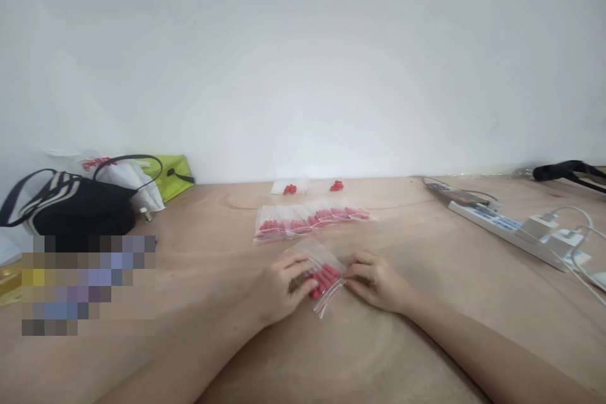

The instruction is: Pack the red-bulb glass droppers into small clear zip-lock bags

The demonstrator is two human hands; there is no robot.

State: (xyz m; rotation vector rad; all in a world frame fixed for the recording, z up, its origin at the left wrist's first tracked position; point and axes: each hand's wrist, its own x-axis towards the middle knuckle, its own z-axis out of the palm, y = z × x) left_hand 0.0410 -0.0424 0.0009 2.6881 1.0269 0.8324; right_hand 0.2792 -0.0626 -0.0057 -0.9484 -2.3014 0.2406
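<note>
A clear zip bag (pixel 308 252) with several red cylindrical pieces (pixel 326 276) inside lies in front of me, its red-lined zip end (pixel 326 308) pointing toward me. My left hand (pixel 286 287) is curled over the bag's left side, thumb and fingers against the plastic by the pieces. At the right edge, my right hand (pixel 374 279) pinches the bag near the zip end. Just beyond, an overlapping row of similar filled bags (pixel 298 222) lies flat across the table.
Two small red clusters (pixel 290 189) (pixel 336 186) lie at the back by the wall. A black bag (pixel 85 205) and a lime-green pouch (pixel 173 180) stand left. To the right are a power strip (pixel 504 230) with chargers, a phone (pixel 457 194) and cables.
</note>
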